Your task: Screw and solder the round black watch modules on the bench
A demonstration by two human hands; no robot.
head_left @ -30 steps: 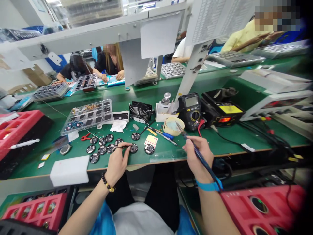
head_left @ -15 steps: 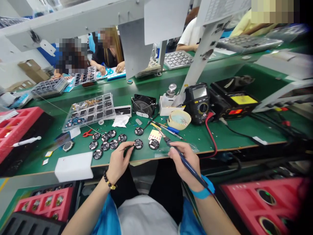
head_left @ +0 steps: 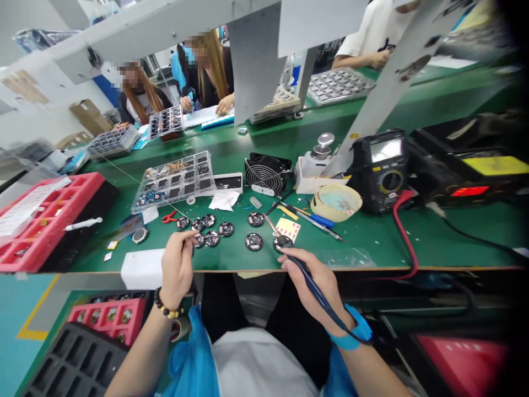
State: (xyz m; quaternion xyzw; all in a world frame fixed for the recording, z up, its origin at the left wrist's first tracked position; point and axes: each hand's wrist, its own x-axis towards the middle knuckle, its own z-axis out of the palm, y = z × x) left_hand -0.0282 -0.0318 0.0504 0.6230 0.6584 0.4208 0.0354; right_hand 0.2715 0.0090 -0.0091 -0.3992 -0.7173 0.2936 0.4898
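Note:
My right hand point(head_left: 316, 281) is closed around a soldering iron point(head_left: 309, 284), held like a pen. Its tip reaches a round black circuit board point(head_left: 283, 242) beside a small card with red marks point(head_left: 288, 229). My left hand point(head_left: 178, 267) hovers at the left of a cluster of similar round boards point(head_left: 212, 238), fingers bent together at their tips; what they pinch, if anything, is too small to make out. A thin wire point(head_left: 151, 190) runs down to that cluster. Two more round boards point(head_left: 253, 241) lie between my hands.
A clear compartment box point(head_left: 176, 179), a small fan point(head_left: 266, 173), a yellowish bowl point(head_left: 336, 202) and a multimeter point(head_left: 384, 171) stand behind the boards. White foam point(head_left: 142, 268) sits at the table's front edge. A red tray point(head_left: 49, 220) is at left. Co-workers sit opposite.
My left hand has left the board between my hands and moved left to the cluster. The iron's tip has come down to the board by the card. The view has shifted.

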